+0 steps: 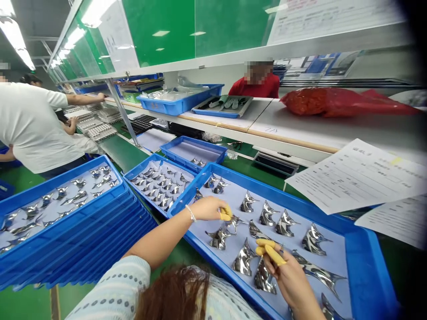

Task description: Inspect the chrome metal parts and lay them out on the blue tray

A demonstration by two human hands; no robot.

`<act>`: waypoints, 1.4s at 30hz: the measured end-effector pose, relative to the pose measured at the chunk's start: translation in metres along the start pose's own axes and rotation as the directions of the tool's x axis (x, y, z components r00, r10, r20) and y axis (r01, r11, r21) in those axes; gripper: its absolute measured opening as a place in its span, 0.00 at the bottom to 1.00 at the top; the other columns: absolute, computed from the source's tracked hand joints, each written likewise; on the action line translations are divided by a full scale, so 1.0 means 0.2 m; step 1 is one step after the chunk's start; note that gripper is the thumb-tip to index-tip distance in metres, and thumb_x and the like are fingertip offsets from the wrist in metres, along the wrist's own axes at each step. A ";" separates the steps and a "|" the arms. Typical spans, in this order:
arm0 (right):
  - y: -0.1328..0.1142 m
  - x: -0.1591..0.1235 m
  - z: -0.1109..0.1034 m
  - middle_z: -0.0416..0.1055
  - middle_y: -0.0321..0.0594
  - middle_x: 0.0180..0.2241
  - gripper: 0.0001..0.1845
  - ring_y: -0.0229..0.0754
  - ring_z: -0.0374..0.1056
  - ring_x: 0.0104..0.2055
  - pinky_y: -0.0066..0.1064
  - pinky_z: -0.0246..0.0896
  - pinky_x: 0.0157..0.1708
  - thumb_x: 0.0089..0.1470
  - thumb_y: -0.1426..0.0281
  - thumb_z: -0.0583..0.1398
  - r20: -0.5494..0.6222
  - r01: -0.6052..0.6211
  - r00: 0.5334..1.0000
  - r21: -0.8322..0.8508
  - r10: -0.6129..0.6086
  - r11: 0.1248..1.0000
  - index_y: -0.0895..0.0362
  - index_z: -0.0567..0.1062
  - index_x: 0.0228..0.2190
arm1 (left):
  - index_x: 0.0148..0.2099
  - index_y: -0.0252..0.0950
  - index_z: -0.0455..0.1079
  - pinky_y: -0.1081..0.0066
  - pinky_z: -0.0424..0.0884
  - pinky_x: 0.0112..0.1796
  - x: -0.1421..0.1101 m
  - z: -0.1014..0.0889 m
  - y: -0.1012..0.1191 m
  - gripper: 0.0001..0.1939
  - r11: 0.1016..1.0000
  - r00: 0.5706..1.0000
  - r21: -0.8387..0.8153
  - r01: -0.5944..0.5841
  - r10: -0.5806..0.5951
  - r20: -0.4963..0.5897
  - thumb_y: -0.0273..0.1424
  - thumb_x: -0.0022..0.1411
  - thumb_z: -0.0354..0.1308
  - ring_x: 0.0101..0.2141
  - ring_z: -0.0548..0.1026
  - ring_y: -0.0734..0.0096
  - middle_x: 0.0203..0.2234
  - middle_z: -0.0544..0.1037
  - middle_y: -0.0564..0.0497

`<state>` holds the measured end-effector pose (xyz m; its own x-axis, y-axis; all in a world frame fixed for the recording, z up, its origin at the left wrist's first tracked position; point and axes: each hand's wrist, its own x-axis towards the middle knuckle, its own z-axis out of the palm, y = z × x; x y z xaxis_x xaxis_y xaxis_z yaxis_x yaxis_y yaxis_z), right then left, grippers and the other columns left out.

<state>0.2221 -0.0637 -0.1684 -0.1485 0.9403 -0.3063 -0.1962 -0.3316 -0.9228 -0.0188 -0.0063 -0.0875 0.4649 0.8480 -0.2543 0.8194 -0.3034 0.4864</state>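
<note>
A blue tray (pixel 363 262) lined with white sheeting holds shiny, curved metal pieces with pointed tips, standing apart from one another. My left hand (pixel 211 209) reaches over its left half, yellow covers on the curled fingertips. Those fingertips are closed at the edge of a pointed metal piece (pixel 237 223). Just below is another metal piece (pixel 218 238). My right hand (pixel 283 266), also in yellow fingertip covers, has its fingers drawn together above the near part of the tray. Anything between them is hidden. Close by its fingers stands a metal piece (pixel 264 279).
Left stands a stack of blue trays (pixel 83 240), more metal pieces in the top one. Behind are a smaller filled tray (pixel 156 160) and another blue tray (pixel 187 142). Papers (pixel 360 178) overhang the right rim. A shelf (pixel 267 129) crosses behind; people sit across and at left.
</note>
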 end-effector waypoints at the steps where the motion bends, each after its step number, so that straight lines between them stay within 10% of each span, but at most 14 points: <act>1: 0.00 -0.01 0.01 0.55 0.30 0.11 0.27 0.31 0.45 0.16 0.25 0.41 0.16 0.37 0.48 0.66 0.023 0.028 0.999 -0.031 -0.028 0.999 0.59 0.75 0.28 | 0.47 0.39 0.72 0.81 0.67 0.42 -0.02 0.00 0.05 0.12 0.993 0.997 -0.096 -0.075 0.072 -0.031 0.34 0.61 0.56 0.40 0.74 0.77 0.42 0.78 0.55; 5: -0.05 -0.08 0.04 0.57 0.33 0.13 0.23 0.35 0.51 0.17 0.28 0.51 0.18 0.43 0.50 0.64 0.129 0.214 0.971 -0.094 -0.202 0.972 0.57 0.77 0.30 | 0.46 0.33 0.73 0.77 0.68 0.42 -0.08 0.04 0.22 0.12 0.784 0.938 -0.514 -0.347 0.297 -0.180 0.30 0.59 0.58 0.39 0.74 0.74 0.41 0.78 0.49; 12: -0.23 -0.28 0.03 0.75 0.40 0.25 0.10 0.48 0.69 0.26 0.33 0.66 0.23 0.42 0.60 0.66 0.059 0.414 0.894 -0.489 -0.445 0.768 0.51 0.79 0.28 | 0.58 0.33 0.63 0.72 0.69 0.42 -0.17 0.08 0.31 0.24 0.519 0.886 -0.725 -0.452 0.353 -0.301 0.28 0.59 0.57 0.43 0.74 0.68 0.45 0.76 0.43; 21: -0.44 -0.41 0.19 0.71 0.36 0.23 0.03 0.37 0.64 0.21 0.25 0.59 0.19 0.53 0.71 0.61 0.359 0.754 0.530 -0.613 -0.768 0.234 0.51 0.75 0.32 | 0.46 0.34 0.74 0.69 0.67 0.39 -0.28 0.03 0.34 0.23 0.685 0.692 -0.285 -0.670 0.438 -0.574 0.46 0.58 0.54 0.33 0.71 0.69 0.30 0.78 0.46; 30: -0.45 -0.50 0.19 0.67 0.37 0.20 0.04 0.42 0.64 0.21 0.31 0.56 0.21 0.58 0.70 0.56 0.477 0.762 0.411 -0.647 -0.777 0.006 0.53 0.71 0.36 | 0.33 0.34 0.75 0.70 0.66 0.35 -0.33 0.01 0.39 0.18 0.658 0.587 -0.153 -0.738 0.513 -0.626 0.42 0.61 0.53 0.28 0.69 0.73 0.24 0.76 0.49; 38: -0.44 -0.49 0.21 0.68 0.38 0.22 0.05 0.40 0.61 0.21 0.31 0.55 0.22 0.57 0.72 0.57 0.476 0.760 0.359 -0.648 -0.803 -0.043 0.54 0.71 0.36 | 0.36 0.34 0.74 0.69 0.67 0.37 -0.34 0.02 0.40 0.15 0.627 0.568 -0.165 -0.761 0.523 -0.635 0.40 0.62 0.54 0.32 0.73 0.71 0.31 0.79 0.46; 42: -0.41 -0.47 0.19 0.61 0.36 0.17 0.09 0.39 0.56 0.19 0.30 0.50 0.19 0.57 0.62 0.58 0.475 0.827 0.397 -0.556 -0.785 0.081 0.54 0.73 0.31 | 0.34 0.34 0.71 0.68 0.66 0.39 -0.33 0.03 0.41 0.15 0.637 0.606 -0.211 -0.741 0.501 -0.618 0.39 0.64 0.51 0.30 0.73 0.72 0.29 0.78 0.48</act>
<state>0.2161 -0.1271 -0.0549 -0.3656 0.5967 0.7144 0.3997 0.7938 -0.4584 0.0191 -0.0903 -0.0369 0.4851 0.6306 0.6058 0.1062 -0.7301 0.6750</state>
